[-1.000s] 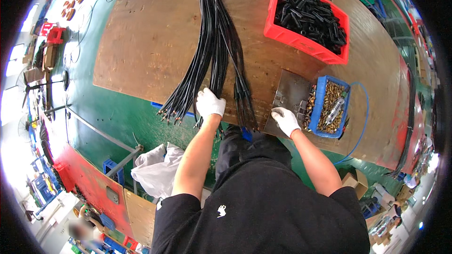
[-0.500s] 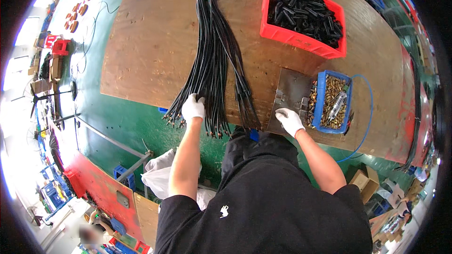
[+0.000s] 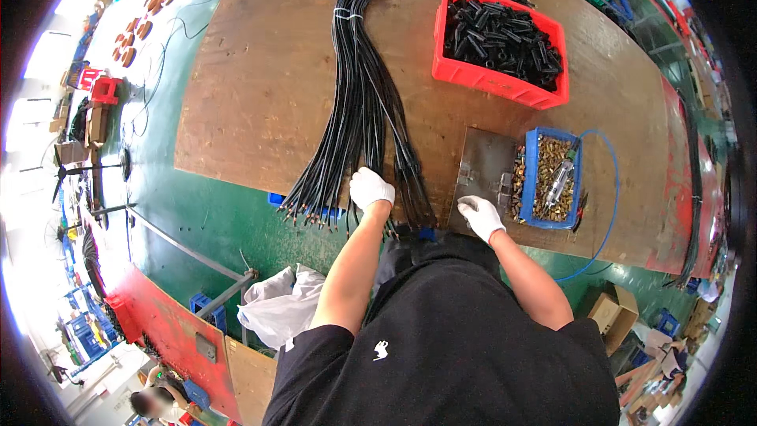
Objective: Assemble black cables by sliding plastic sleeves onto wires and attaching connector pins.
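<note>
our left hand [image 3: 371, 188] curls its fingers at the black cables [image 3: 356, 102], which lie across the table [image 3: 260, 71] and overhang its edge; we cannot tell its grip. our right hand [image 3: 479, 216], thumb near bent fingers, is at the metal plate [image 3: 482, 159], any hold unclear.

Pretty obviously a factory workshop I'm looking into: glossy green floor [image 3: 225, 213], scuffed brown wooden table [image 3: 260, 102], tied bundle of black cables [image 3: 348, 95] hanging off its near edge, red plastic bin [image 3: 497, 90] of black tubes [image 3: 505, 39] toward the far edge, blue plastic bin [image 3: 531, 177] of small brass-coloured fittings [image 3: 561, 151] closer in.
</note>
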The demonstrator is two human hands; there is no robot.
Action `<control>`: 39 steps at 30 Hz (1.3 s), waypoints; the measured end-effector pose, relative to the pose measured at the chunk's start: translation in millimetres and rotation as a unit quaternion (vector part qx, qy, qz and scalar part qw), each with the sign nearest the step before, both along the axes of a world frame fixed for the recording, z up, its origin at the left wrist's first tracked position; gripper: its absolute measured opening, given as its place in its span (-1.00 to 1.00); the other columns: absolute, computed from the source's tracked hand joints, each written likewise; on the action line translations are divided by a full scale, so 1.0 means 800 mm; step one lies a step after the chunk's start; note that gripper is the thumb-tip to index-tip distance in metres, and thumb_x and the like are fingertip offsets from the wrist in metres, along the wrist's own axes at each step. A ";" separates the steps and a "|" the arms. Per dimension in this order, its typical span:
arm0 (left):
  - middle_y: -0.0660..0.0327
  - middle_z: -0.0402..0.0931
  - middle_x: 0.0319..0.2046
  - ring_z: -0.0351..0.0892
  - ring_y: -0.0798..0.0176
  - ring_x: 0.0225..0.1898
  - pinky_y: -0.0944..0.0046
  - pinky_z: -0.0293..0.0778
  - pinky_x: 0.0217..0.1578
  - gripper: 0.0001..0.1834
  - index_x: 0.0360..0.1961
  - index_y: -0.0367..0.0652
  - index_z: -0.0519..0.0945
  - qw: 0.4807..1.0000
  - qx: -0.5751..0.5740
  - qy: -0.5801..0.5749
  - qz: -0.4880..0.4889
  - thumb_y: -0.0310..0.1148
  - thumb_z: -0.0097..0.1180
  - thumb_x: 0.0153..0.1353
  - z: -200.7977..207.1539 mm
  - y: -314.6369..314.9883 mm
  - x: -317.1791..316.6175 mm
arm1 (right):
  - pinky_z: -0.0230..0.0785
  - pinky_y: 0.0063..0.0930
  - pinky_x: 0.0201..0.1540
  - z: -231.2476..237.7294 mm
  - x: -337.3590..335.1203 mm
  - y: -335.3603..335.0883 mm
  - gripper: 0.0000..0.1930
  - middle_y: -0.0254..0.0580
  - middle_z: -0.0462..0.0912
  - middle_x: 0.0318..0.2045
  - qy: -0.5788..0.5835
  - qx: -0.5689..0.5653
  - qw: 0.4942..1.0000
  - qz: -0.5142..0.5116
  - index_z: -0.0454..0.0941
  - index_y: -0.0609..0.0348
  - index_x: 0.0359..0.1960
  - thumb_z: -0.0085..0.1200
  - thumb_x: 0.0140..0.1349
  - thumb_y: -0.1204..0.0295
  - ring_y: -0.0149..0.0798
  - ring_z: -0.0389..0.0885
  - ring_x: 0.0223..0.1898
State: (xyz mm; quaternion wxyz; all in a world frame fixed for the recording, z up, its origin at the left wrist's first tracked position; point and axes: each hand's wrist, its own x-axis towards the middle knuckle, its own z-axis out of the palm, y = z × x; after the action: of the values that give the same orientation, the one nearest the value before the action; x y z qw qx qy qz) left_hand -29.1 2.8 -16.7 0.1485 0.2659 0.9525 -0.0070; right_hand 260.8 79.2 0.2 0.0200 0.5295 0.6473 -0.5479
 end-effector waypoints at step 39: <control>0.14 0.60 -0.34 0.69 0.03 -0.28 -0.08 0.69 -0.24 -0.78 -0.01 -0.20 0.56 0.557 0.260 -0.721 0.320 -0.52 0.22 0.35 0.026 -0.027 -0.075 | 0.48 -0.16 0.23 0.033 -0.002 0.033 -0.62 0.02 0.75 0.07 -0.023 0.055 0.998 0.016 0.72 0.14 0.06 0.14 0.41 0.14 0.05 0.69 0.16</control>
State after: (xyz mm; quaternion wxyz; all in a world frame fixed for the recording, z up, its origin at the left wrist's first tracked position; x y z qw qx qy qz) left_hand -89.5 -18.4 4.1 0.7027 -0.1130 0.5102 0.4828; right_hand 259.4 105.9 26.7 0.0149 0.5322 0.6839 -0.4988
